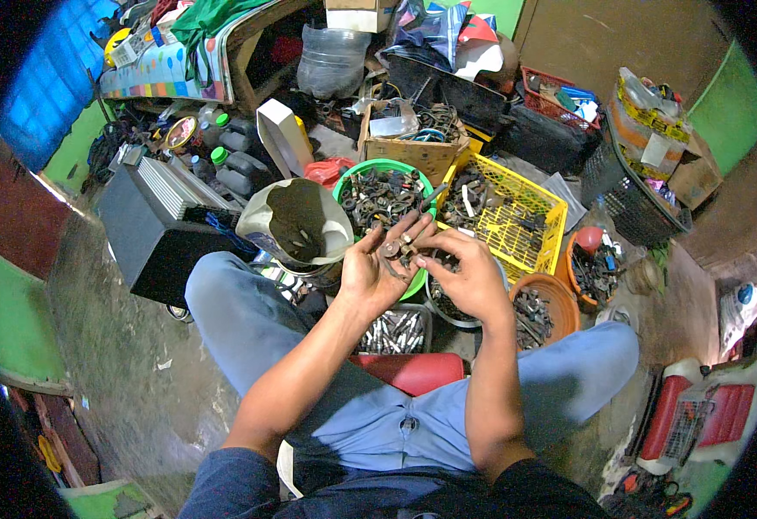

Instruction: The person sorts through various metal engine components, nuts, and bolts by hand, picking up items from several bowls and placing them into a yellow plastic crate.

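Observation:
My left hand (373, 276) is turned palm up and cradles several small worn metal parts (391, 250), one of them round and disc-like. Over that palm, my right hand (476, 276) pinches a small brassy part (408, 249) between thumb and fingers. A thin dark rod-like piece (432, 198) juts up beyond the left fingertips. Below and beyond both hands is a green plastic basin (378, 163) heaped with dark small parts, partly hidden by the hands. A round tub (506, 276) of small parts sits under my right hand. The exact kind of the held parts is too small to tell.
A yellow plastic crate (557, 224) and a cut-open pale bucket (249, 227) flank the basin. Closer in are a tray (428, 324) of spark plugs and an orange pot (570, 311) of metal pieces. A black box-shaped case (138, 227) stands left; a cardboard box (411, 153) lies beyond.

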The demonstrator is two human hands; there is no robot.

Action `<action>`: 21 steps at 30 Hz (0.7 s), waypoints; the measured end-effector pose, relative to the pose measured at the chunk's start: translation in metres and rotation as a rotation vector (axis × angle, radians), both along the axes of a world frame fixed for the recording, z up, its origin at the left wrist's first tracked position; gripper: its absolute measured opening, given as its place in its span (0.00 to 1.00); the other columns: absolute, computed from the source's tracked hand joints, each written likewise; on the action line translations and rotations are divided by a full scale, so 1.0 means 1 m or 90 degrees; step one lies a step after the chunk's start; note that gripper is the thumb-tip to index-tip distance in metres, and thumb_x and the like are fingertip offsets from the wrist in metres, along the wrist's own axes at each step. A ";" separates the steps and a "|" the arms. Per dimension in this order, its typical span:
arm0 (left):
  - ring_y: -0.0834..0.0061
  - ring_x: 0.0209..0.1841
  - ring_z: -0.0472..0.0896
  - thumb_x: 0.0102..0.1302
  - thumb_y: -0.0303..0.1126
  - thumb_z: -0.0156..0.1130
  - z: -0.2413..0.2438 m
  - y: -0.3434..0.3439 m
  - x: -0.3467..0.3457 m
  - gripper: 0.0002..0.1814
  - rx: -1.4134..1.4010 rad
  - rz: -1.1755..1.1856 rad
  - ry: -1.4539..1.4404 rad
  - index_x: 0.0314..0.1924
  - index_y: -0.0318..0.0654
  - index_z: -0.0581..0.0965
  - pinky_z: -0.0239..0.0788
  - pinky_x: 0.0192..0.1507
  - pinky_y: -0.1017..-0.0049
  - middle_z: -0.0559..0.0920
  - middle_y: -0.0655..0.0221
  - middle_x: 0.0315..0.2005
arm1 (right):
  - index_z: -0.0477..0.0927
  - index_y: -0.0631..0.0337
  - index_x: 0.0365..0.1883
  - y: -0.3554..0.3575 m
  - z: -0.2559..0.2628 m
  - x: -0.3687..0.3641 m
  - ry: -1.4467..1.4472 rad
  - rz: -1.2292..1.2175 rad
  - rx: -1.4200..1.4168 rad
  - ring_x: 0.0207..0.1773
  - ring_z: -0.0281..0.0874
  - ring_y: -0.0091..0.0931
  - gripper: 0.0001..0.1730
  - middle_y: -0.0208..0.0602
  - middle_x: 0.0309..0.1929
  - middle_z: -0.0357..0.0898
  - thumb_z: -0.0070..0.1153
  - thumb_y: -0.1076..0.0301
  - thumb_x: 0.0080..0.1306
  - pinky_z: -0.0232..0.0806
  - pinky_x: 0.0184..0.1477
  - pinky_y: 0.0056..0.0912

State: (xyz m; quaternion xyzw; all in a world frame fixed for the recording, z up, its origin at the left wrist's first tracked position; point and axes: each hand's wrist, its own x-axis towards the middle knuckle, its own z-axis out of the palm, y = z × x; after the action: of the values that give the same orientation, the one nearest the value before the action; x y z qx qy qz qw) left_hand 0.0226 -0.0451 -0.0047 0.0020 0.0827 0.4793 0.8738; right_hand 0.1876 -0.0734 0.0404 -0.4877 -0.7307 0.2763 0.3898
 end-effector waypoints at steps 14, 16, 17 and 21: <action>0.57 0.74 0.58 0.77 0.46 0.32 0.006 0.005 0.019 0.32 0.039 0.001 -0.042 0.71 0.29 0.57 0.55 0.73 0.59 0.62 0.50 0.70 | 0.82 0.65 0.35 -0.004 -0.001 0.008 -0.044 -0.044 -0.015 0.43 0.79 0.40 0.10 0.43 0.38 0.79 0.66 0.71 0.57 0.69 0.48 0.39; 0.57 0.74 0.58 0.77 0.46 0.32 0.005 0.005 0.019 0.32 0.036 -0.001 -0.053 0.71 0.29 0.57 0.55 0.73 0.59 0.61 0.50 0.70 | 0.82 0.65 0.34 -0.002 -0.006 0.006 -0.036 -0.052 0.004 0.41 0.80 0.39 0.09 0.42 0.36 0.79 0.66 0.72 0.57 0.69 0.45 0.37; 0.57 0.74 0.58 0.77 0.46 0.32 0.004 0.005 0.019 0.32 0.035 -0.002 -0.059 0.71 0.29 0.57 0.55 0.73 0.60 0.61 0.50 0.70 | 0.82 0.66 0.33 -0.001 -0.009 0.006 -0.028 -0.049 0.021 0.41 0.80 0.39 0.08 0.42 0.36 0.79 0.66 0.72 0.57 0.69 0.46 0.37; 0.58 0.74 0.59 0.77 0.46 0.32 -0.003 0.007 0.015 0.32 0.063 -0.020 -0.075 0.71 0.29 0.58 0.58 0.71 0.60 0.62 0.51 0.70 | 0.82 0.66 0.34 0.000 -0.009 0.009 -0.013 -0.033 0.020 0.41 0.80 0.39 0.09 0.42 0.36 0.80 0.65 0.72 0.57 0.69 0.47 0.37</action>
State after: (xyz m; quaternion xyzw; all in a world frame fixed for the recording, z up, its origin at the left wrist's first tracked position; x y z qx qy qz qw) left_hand 0.0375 -0.0377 -0.0073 0.0185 0.0072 0.4682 0.8834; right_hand 0.1970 -0.0739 0.0318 -0.5030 -0.7261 0.2497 0.3967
